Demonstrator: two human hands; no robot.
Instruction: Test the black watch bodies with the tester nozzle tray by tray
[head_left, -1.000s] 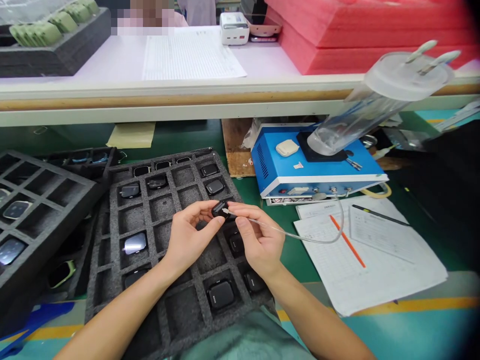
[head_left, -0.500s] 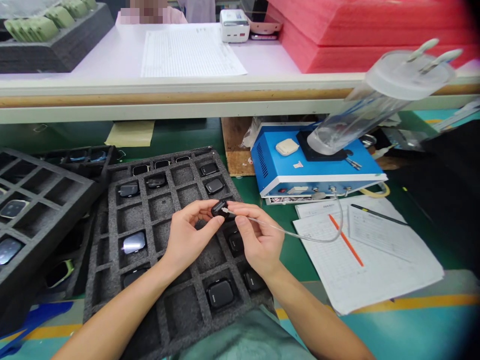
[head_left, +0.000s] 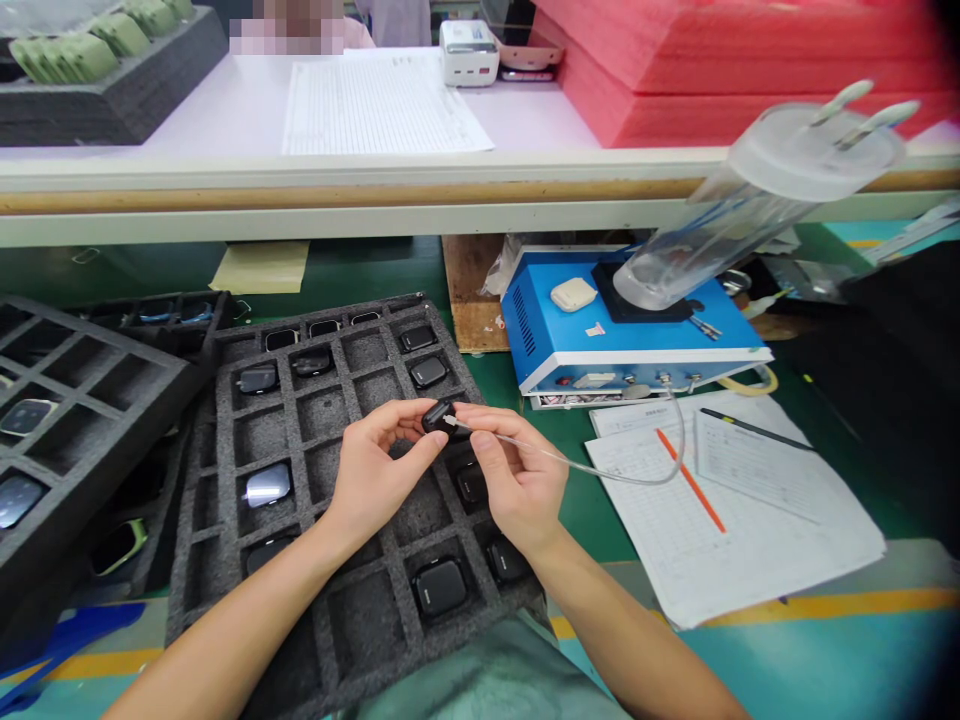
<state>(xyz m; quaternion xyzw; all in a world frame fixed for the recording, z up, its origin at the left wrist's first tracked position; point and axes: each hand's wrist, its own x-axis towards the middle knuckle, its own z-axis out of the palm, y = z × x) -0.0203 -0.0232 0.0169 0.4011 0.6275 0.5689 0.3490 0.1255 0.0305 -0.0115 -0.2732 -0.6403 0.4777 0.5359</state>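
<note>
**A:** And there it was, folks, the small black watch body (head_left: 440,417), held up in the air over the foam tray, not sitting in any cell!

**B:** Pinched tight by the left hand (head_left: 382,465), thumb on one side and fingers on the other. And the right hand (head_left: 521,475)?

**A:** Right beside it, the two hands close together, its thumb and fingers gripping a thin clear tube (head_left: 600,474) whose metal tip met the watch body's edge.

**B:** Where did that tube run?

**A:** Out past the right hand in a long loop, over the paperwork and up to the front of a blue tester box (head_left: 637,345).

**B:** Beneath the hands, the dark grey foam tray (head_left: 324,640) lay on the green worktop (head_left: 360,270), with more black watches like the one at the near edge (head_left: 440,588) sitting in its cells.

**A:** A second foam tray (head_left: 90,420) lay to the left, overlapping it, and it held watches too.

**B:** On the right, printed sheets (head_left: 727,520) lay with an orange marker strip (head_left: 690,495) across them.

**A:** And a clear plastic cylinder (head_left: 720,220) with a white lid leaned on top of the blue tester box, tilted well over toward the right!
</note>
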